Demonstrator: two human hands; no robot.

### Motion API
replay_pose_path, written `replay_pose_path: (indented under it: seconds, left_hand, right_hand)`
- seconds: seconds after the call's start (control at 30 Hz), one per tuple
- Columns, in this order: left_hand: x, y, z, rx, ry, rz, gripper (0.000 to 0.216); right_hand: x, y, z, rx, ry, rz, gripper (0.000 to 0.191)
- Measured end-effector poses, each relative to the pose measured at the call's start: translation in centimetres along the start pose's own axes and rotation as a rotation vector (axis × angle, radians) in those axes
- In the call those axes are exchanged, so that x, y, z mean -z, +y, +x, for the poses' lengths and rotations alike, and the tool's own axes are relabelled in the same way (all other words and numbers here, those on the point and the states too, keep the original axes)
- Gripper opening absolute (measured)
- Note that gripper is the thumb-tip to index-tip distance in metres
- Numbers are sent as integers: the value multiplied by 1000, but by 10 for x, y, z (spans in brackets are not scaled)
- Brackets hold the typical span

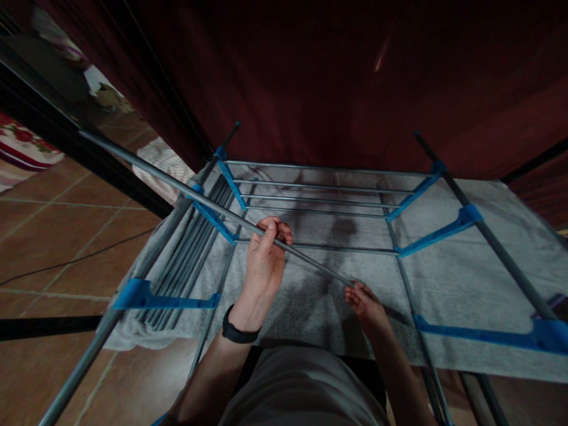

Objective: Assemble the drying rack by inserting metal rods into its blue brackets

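Note:
A long grey metal tube slants across the view from upper left to lower right. My left hand grips it near the middle, thumb on top and fingers curled. At the tube's lower right end, my right hand pinches the tip. Beneath and beyond my hands lies a rack frame of grey tubes and blue plastic brackets. Several thin crossbars span between the far brackets. On its left side, a bundle of loose grey rods rests on the cloth.
A grey towel-like cloth covers the surface under the frame. Dark red curtain-like material hangs behind it. Brown tiled floor shows at left, with a thin black cable and a flowered fabric.

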State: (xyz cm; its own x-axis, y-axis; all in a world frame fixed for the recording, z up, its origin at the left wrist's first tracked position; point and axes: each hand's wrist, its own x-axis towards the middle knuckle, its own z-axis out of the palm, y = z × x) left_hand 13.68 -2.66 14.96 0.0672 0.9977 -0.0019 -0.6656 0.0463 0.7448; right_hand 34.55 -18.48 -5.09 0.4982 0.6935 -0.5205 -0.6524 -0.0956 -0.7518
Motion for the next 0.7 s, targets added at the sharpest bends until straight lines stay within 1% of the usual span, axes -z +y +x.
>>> replay_pose_path:
  seconds: [0.13,0.3,0.7]
  left_hand:
    - [-1,-2,-2,5,11,-1,27]
    - [0,-5,-2,17,11,21,27]
    - [2,-14,-4,69,30,-41,25]
  right_hand:
    - [0,0,-1,-6,-21,-2,51]
    - [-3,-2,-4,-14,-30,-23,48]
    - [-4,0,-2,-1,-35,-40,50]
